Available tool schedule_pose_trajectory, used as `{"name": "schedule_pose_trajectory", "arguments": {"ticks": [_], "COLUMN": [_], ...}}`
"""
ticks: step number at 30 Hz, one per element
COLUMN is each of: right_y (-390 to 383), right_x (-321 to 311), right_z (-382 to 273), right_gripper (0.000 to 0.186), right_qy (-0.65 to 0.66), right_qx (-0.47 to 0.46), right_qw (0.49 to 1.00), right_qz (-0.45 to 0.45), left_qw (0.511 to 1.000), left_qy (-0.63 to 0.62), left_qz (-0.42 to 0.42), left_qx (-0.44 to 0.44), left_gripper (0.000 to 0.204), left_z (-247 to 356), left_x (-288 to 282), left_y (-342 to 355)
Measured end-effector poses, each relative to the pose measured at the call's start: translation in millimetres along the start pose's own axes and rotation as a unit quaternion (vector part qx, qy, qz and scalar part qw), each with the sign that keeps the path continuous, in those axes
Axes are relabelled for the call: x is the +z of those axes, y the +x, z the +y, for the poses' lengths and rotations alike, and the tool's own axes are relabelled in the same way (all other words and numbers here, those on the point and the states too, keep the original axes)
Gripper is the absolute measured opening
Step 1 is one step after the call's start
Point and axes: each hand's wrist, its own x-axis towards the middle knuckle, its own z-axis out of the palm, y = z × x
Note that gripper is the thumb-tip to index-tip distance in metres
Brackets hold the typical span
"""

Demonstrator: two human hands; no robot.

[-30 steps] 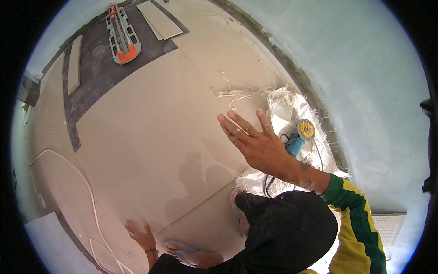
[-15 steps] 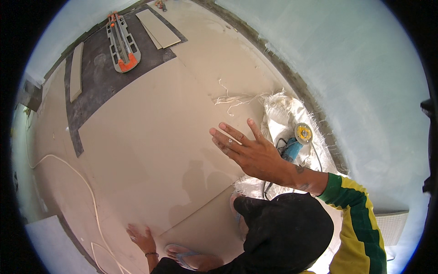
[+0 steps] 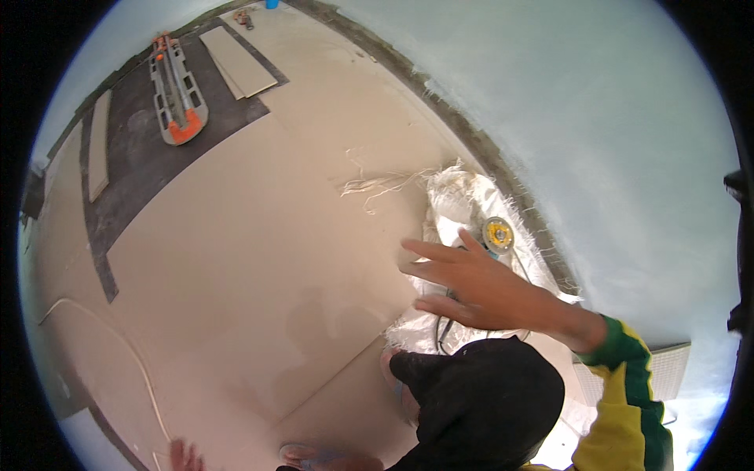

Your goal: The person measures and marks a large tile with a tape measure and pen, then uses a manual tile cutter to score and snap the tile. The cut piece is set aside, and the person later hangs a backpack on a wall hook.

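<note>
My right hand (image 3: 483, 286) hovers in front of me with its fingers spread and nothing in them. Behind its fingertips an angle grinder with a yellow-centred disc (image 3: 498, 235) lies on a crumpled white woven sack (image 3: 455, 198); my hand hides most of the grinder's body, and I cannot tell whether they touch. At the lower left edge my left hand (image 3: 185, 457) shows only in part and is blurred. Its fingers are stretched out over the beige tiled floor (image 3: 236, 259), with no object visible in them.
A manual tile cutter (image 3: 179, 94) with orange ends rests on a dark sheet (image 3: 137, 133) at the far left, among cut tile strips (image 3: 239, 63). A pale cable (image 3: 145, 369) crosses the left floor. Along the right runs a pale wall (image 3: 613, 157). Loose fibres (image 3: 385, 182) trail from the sack.
My right hand has turned and moved right, nearer the grinder, and its fingers now cover part of it. My left hand has moved down and left, mostly out of view. The view has shifted slightly.
</note>
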Motion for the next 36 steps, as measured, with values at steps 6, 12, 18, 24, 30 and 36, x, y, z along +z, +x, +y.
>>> {"name": "schedule_pose_trajectory", "arguments": {"ticks": [6,12,18,24,30,36], "right_y": [-52,-55,-124,-186,-292,-559], "right_x": [-37,-63,-71,-31,-64,-254], "right_z": [-42,-31,-22,-65,-156,-248], "right_gripper": [0.036,0.026,0.024,0.022,0.029,0.056], "right_qy": [0.101,0.184,0.14,0.041,0.076,0.38], "right_qx": [-0.209,-0.181,-0.103,-0.08,0.245,0.266], "right_qw": [0.972,0.956,0.984,0.991,0.961,0.881], "right_qz": [0.031,0.138,0.04,0.101,0.106,0.092], "left_qw": [0.946,0.984,0.995,0.971,0.913,0.864], "left_qy": [-0.061,-0.009,-0.002,0.115,0.077,0.002], "left_qz": [-0.04,0.096,-0.026,-0.174,-0.399,-0.49], "left_qx": [-0.316,-0.152,-0.098,-0.121,0.036,0.115], "left_gripper": [0.073,0.024,0.021,0.03,0.02,0.022], "left_z": [172,198,242,269,293,354], "left_x": [-52,-39,-45,-25,-24,-120], "left_y": [-3,64,72,36,17,-23]}}
